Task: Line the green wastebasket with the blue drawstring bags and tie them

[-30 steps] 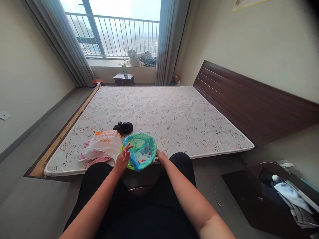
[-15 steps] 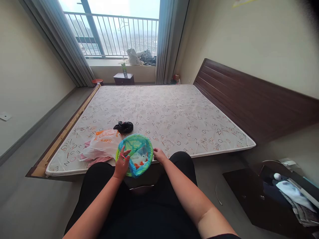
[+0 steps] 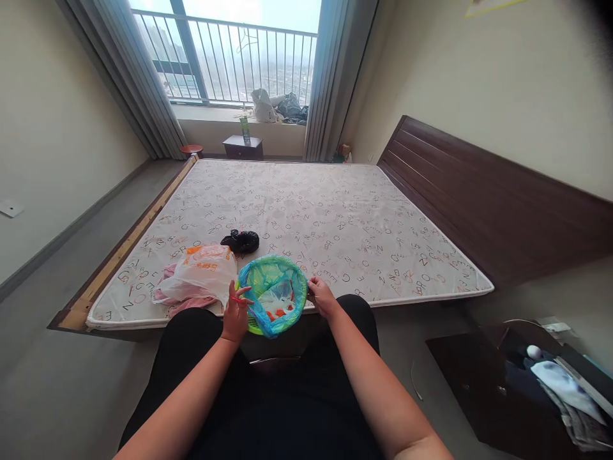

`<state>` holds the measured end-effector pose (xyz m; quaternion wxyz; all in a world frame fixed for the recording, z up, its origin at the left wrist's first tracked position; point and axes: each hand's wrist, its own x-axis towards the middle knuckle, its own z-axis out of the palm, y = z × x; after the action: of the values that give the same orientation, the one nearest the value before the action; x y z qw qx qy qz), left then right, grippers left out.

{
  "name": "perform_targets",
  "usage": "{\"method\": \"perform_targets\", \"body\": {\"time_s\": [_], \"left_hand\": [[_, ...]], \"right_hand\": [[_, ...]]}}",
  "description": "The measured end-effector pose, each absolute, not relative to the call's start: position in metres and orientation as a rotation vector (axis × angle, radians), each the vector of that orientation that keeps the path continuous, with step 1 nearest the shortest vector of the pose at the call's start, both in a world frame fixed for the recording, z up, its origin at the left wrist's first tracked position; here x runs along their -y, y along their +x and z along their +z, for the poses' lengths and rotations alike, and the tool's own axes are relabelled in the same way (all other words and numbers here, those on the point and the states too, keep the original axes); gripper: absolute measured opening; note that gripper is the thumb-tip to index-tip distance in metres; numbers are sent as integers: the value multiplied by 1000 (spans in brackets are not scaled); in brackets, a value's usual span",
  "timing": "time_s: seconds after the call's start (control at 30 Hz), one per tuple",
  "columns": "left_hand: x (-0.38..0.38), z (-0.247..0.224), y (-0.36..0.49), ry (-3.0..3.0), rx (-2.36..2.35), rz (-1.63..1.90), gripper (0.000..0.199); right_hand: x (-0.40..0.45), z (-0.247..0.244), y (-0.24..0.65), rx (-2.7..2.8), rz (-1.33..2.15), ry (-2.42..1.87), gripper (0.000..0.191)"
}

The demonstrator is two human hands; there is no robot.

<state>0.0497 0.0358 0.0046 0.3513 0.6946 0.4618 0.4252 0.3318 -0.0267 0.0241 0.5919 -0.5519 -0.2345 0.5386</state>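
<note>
Between my knees is a light green trash bin (image 3: 253, 326), lined with a thin blue-green plastic bag (image 3: 258, 271) folded over its rim. White and orange-red scraps (image 3: 278, 313) lie inside it. My left hand (image 3: 235, 316) is at the bin's left side, with a slim red object (image 3: 241, 300) across its fingers; its exact kind is too small to tell. On the opposite side, my right hand (image 3: 322, 297) pinches the bag's edge at the rim. A white plastic bag with orange print (image 3: 205, 268) lies left of the bin, and a bunched black plastic bag (image 3: 240, 241) is behind it.
The bare mattress (image 3: 306, 211) with printed letters spans ahead, against a dark headboard (image 3: 460, 179) at right. Pink cloth (image 3: 191, 305) lies under the white bag. A dark low cabinet (image 3: 464, 377) with clothes stands at lower right; a nightstand (image 3: 243, 148) is beyond the bed.
The bin and both hands sit slightly farther right in view, and the camera has shifted a little. My right hand still grips the liner's edge.
</note>
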Motion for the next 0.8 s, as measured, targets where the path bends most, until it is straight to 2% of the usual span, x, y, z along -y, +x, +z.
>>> {"method": "perform_targets", "body": {"time_s": [0.3, 0.43, 0.67, 0.73, 0.8], "left_hand": [[-37, -7, 56, 1858, -1082, 1148, 62], [-35, -7, 58, 1791, -1003, 1161, 60], [-32, -11, 64, 1612, -834, 1163, 60], [-31, -10, 66, 1610, -800, 1180, 59], [-29, -9, 69, 1667, -752, 1194, 58]], "right_hand": [[25, 39, 338, 399, 948, -1406, 40], [26, 48, 340, 265, 1089, -1328, 40], [26, 60, 352, 403, 1232, -1353, 45], [26, 59, 357, 497, 1127, -1505, 48], [28, 57, 359, 664, 852, -1779, 42]]}}
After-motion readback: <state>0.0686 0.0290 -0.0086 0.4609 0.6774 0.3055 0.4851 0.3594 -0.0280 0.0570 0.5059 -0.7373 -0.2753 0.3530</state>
